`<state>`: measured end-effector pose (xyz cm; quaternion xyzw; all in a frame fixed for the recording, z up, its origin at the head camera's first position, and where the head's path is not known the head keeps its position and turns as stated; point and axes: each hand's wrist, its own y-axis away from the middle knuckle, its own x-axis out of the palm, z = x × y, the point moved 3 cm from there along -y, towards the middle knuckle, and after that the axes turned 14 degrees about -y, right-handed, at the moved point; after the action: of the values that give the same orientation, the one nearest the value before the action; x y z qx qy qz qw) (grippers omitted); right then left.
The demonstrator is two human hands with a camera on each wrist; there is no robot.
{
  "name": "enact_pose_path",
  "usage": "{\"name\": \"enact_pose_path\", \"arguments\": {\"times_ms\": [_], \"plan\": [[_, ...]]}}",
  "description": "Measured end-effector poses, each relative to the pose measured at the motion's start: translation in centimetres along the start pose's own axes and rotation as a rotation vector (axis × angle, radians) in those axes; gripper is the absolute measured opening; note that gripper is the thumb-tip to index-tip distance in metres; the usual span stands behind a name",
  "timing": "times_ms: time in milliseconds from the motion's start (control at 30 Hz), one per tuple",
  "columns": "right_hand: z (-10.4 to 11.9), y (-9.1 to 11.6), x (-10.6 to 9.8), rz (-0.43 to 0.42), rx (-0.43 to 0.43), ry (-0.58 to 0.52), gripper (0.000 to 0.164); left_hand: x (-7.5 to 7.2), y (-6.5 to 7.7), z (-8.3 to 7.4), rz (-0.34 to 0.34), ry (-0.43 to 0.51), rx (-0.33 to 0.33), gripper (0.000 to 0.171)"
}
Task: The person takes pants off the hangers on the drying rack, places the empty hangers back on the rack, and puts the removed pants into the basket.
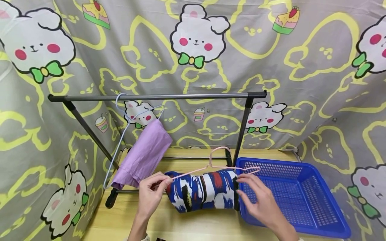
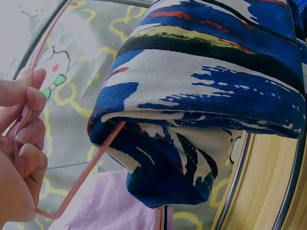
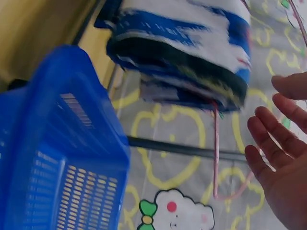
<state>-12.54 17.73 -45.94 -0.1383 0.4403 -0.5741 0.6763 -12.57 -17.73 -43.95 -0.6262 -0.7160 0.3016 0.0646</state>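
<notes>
A pink clothes hanger (image 1: pixel 210 160) carries a folded cloth (image 1: pixel 199 194) patterned in blue, white, red and black, draped over its lower bar. My left hand (image 1: pixel 152 194) pinches the hanger near its left end; the left wrist view shows the thumb and curled fingers (image 2: pixel 34 98) around the pink rod. Beyond the cloth's right edge, my right hand (image 1: pixel 259 199) has its fingers spread. In the right wrist view a gap separates these fingers (image 3: pixel 271 127) from the cloth (image 3: pixel 182 43), and the hanger's right end (image 3: pixel 216 153) sticks out below it. The fabric hides most of the lower bar.
Behind stands a dark metal rack (image 1: pixel 181 96). From its left side hangs a light blue hanger (image 1: pixel 120 144) with a purple cloth (image 1: pixel 144 150). A blue perforated basket (image 1: pixel 271 161) sits at right on the wooden table (image 1: pixel 205 224). Patterned curtains (image 1: pixel 256 73) enclose the space.
</notes>
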Motion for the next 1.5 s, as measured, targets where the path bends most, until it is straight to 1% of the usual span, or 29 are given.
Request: {"name": "enact_pose_path", "arguments": {"times_ms": [100, 200, 333, 467, 600, 700, 767, 833, 900, 1000, 1100, 1200, 1300, 1400, 1500], "plan": [[0.1, 0.3, 1.2, 0.083, 0.046, 0.02, 0.046, 0.1, 0.0, 0.0, 0.01, 0.004, 0.008, 0.013], [0.1, 0.2, 2.1, 0.142, 0.08, 0.045, 0.053, 0.1, 0.0, 0.0, 0.018, 0.0, 0.027, 0.011], [-0.2, -0.2, 3.1, 0.203, 0.085, 0.081, 0.062, 0.1, -0.2, 0.0, 0.028, -0.007, 0.043, 0.011], [-0.5, -0.6, 4.1, 0.242, 0.064, 0.106, 0.068, 0.1, 0.0, 0.1, 0.028, 0.0, 0.031, 0.015], [-0.8, -0.8, 5.1, 0.272, 0.049, 0.163, 0.071, 0.0, 0.4, 0.5, 0.022, 0.012, -0.009, 0.017], [-1.0, -0.9, 5.4, 0.281, 0.05, 0.203, 0.072, 0.0, 0.6, 0.7, 0.017, 0.022, -0.025, 0.016], [-1.1, -1.1, 5.5, 0.285, 0.057, 0.216, 0.073, 0.0, 0.6, 0.7, 0.014, 0.026, -0.022, 0.015], [-1.1, -1.3, 5.6, 0.308, 0.071, 0.222, 0.071, 0.1, 0.6, 0.8, 0.009, 0.032, -0.017, 0.016], [-1.2, -1.5, 5.7, 0.34, 0.095, 0.215, 0.066, 0.2, 0.7, 0.8, 0.003, 0.034, -0.002, 0.016], [-1.4, -1.7, 5.8, 0.388, 0.146, 0.185, 0.059, 0.4, 0.8, 0.8, -0.009, 0.047, 0.043, 0.019], [-1.6, -1.8, 5.6, 0.421, 0.202, 0.123, 0.06, 0.6, 0.8, 0.7, -0.025, 0.052, 0.09, 0.021], [-1.8, -1.7, 5.4, 0.466, 0.261, 0.053, 0.064, 0.7, 0.8, 0.6, -0.034, 0.044, 0.103, 0.021], [-2.0, -1.1, 5.2, 0.492, 0.304, -0.004, 0.057, 0.9, 1.1, 0.6, -0.021, 0.034, 0.096, 0.022], [-2.2, -0.7, 5.1, 0.485, 0.298, -0.014, 0.046, 1.1, 1.3, 0.6, -0.01, 0.036, 0.094, 0.022], [-2.3, -0.7, 5.0, 0.462, 0.275, -0.003, 0.04, 1.2, 1.4, 0.6, -0.015, 0.042, 0.089, 0.021]]}}
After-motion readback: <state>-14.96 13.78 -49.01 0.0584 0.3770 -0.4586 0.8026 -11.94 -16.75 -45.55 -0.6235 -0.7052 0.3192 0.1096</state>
